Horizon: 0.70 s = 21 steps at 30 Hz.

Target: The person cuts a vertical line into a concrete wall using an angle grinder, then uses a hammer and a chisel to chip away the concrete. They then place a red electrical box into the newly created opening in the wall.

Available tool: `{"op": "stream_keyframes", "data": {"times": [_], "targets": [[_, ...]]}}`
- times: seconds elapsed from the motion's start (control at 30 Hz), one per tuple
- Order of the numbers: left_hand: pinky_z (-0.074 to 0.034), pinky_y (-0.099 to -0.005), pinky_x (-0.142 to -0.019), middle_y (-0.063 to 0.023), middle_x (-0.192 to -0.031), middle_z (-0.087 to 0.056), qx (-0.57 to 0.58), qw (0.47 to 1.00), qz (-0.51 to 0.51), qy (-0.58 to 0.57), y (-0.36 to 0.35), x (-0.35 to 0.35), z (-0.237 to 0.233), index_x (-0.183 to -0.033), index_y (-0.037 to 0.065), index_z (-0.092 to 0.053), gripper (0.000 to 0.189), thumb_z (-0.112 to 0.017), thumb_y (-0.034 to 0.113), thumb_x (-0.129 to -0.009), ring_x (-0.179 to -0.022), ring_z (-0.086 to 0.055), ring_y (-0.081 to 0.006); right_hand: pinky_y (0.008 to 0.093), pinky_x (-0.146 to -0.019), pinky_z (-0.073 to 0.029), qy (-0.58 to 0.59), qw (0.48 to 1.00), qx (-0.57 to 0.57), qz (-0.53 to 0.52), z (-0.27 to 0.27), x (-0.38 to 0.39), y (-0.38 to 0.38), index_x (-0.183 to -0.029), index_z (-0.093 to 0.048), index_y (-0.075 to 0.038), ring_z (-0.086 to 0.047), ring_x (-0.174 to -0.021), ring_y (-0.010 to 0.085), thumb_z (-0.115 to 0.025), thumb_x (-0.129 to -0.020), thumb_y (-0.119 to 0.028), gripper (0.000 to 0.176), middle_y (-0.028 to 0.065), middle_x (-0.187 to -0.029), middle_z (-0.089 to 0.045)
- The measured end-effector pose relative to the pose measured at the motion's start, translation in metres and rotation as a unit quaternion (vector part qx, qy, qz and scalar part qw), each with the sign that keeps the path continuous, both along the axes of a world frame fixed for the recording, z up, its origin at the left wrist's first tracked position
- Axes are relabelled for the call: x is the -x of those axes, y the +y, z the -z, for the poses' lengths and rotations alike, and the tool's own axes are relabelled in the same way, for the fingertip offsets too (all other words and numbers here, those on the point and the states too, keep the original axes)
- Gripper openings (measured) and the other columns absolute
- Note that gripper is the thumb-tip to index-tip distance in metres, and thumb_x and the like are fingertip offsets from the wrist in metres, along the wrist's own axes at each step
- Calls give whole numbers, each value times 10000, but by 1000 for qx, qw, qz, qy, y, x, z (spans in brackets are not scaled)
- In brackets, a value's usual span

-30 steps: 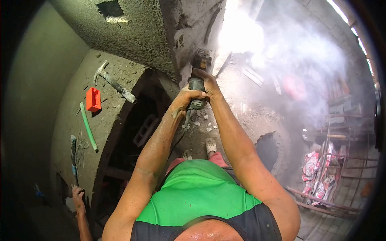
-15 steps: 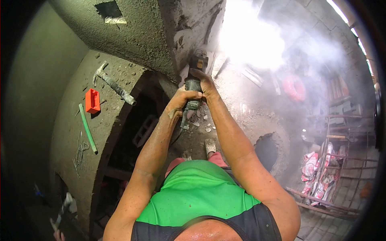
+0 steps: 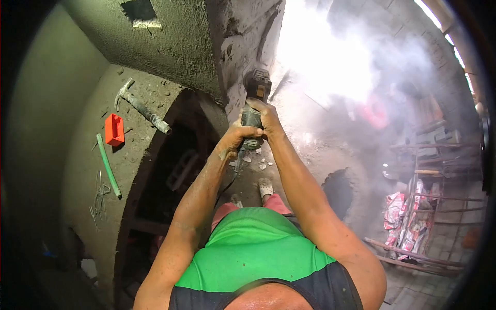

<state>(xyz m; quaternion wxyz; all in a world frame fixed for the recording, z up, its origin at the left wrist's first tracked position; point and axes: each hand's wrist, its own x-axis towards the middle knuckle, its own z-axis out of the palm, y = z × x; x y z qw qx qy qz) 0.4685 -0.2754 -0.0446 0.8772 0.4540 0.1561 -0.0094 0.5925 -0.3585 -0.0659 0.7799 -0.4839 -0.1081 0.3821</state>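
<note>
Both of my hands grip an angle grinder (image 3: 252, 118), a dark tool with a cord trailing from its rear. My left hand (image 3: 238, 136) is wrapped round the rear of the body. Farther forward, my right hand (image 3: 266, 118) closes round it just behind the head. The round head and guard are up against the lower edge of the rough wall (image 3: 237, 57); the disc's contact with it is hard to make out. Pale dust hangs to the right of the tool.
On the concrete ledge (image 3: 85, 170) at left lie a hammer (image 3: 144, 111), a red plastic box (image 3: 114, 129), a green tube (image 3: 107, 165) and wires. A dark opening lies below it. At right are a hole (image 3: 338, 194), metal bars (image 3: 413, 258) and torn bags (image 3: 395, 212).
The grinder's head has turned, showing more of its round guard. Dust has spread and thickened at right. A hand and a tool at the lower left are no longer seen.
</note>
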Motion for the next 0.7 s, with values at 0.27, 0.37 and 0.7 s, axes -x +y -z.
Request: {"op": "stream_keyframes", "data": {"times": [0.27,0.37,0.7], "targets": [[-521,-309,-786,-55,-1031,-580,-10,998,-1,-62,-41,0,33,-1265,41,-468,658,-785,171,-703,-885,-607,-164,348,-746,-609,74,987,-81,-113,20,-6,-47,-1088,-601,-1,-707,-828,236,-770,-848,-404,498,157,-946,-697],[-556,-307,-702,-65,-959,-612,-5,997,10,-71,-53,-4,50,-1158,25,-556,510,-803,176,-738,-817,-641,-175,328,-702,-587,22,990,-7,-137,20,-14,-54,-1037,-628,-8,-689,-781,199,-765,-832,-311,391,132,-907,-694],[-563,-337,-732,-92,-1133,-632,-164,980,23,110,-58,-33,39,-1303,6,-532,735,-790,476,-801,-1011,-623,-189,378,-801,-540,-364,890,228,-156,17,-56,-90,-1063,-692,-56,-709,-899,273,-794,-703,-265,428,154,-931,-729]]}}
